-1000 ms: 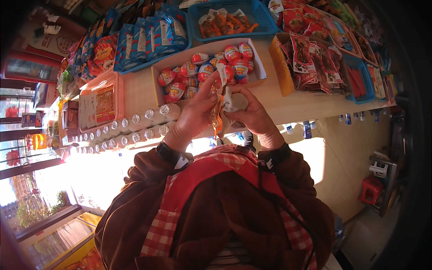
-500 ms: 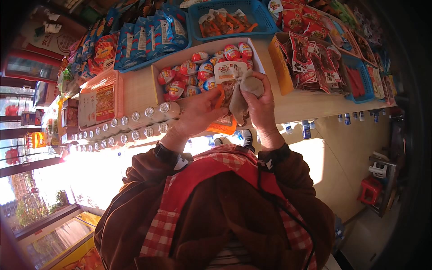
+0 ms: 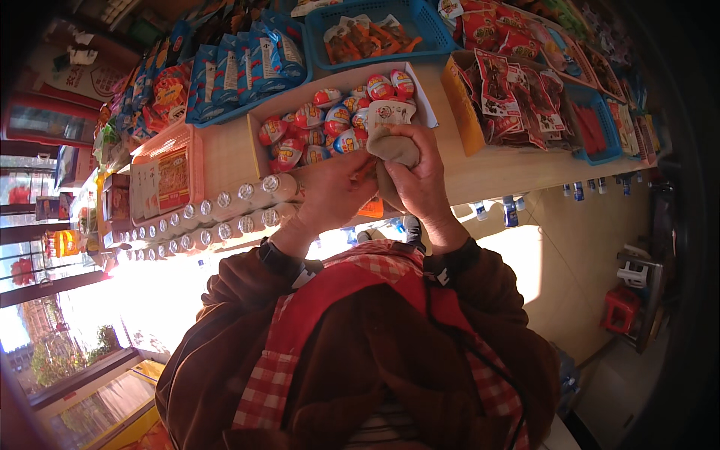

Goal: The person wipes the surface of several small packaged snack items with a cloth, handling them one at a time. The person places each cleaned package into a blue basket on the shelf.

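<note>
My right hand (image 3: 420, 176) is closed around a grey-beige cloth (image 3: 395, 148), bunched and pressed against a snack packet. The snack packet (image 3: 391, 113) has a pale top and an orange lower part that shows below my fingers; its middle is hidden by the cloth and my hands. My left hand (image 3: 334, 191) grips the packet's left edge with bent fingers. Just beyond both hands, a shallow cardboard box (image 3: 259, 154) holds several red-and-white egg-shaped sweets (image 3: 308, 115).
Capped bottles (image 3: 246, 191) stand in rows at the counter's front left. A pink basket (image 3: 196, 161) lies behind them. Blue baskets (image 3: 442, 37) of packets line the back. A carton (image 3: 460, 112) of red packets sits right. A red stool (image 3: 621, 309) stands on the floor.
My right hand has moved slightly left with the cloth, which now covers more of the packet. My left hand still holds the packet and has drawn closer to the right.
</note>
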### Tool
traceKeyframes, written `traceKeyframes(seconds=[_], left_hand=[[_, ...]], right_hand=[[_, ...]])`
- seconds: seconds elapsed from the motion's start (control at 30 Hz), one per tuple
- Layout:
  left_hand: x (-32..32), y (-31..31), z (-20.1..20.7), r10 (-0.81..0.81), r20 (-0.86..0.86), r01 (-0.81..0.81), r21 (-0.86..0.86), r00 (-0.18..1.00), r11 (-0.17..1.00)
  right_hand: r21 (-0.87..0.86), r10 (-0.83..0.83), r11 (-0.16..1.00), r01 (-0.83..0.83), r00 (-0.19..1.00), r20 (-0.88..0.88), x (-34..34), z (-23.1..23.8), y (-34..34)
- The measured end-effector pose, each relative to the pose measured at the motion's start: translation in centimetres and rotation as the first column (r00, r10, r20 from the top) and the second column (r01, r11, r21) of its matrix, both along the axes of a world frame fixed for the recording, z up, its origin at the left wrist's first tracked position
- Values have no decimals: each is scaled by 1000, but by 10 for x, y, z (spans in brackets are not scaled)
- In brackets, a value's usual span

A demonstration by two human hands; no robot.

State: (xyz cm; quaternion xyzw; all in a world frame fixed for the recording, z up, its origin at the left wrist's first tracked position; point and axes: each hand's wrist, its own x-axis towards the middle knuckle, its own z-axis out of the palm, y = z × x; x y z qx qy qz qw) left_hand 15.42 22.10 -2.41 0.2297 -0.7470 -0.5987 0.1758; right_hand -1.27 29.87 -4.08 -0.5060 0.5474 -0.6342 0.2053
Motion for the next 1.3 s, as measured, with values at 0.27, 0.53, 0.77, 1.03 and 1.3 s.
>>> traceKeyframes(seconds=[0.27,0.53,0.77,1.03,1.3], left_hand=[[2,-8,-1,-28,-107,52,231,994,972],[8,-13,-5,169,-297,72,656,940,751],[4,-11,-14,-1,-239,142,576,971,805],[12,-17,-9,-53,-194,153,549,980,822],[5,-17,-18,339,-350,-112,532,873,839]], right_hand=[[-16,-158,985,170,942,295,-8,1,-7],[19,128,980,-196,709,693,-22,4,1],[17,173,979,-204,869,464,1,1,-3],[81,-198,980,181,911,361,-15,-4,-15],[77,315,868,-491,663,680,-5,4,6]])
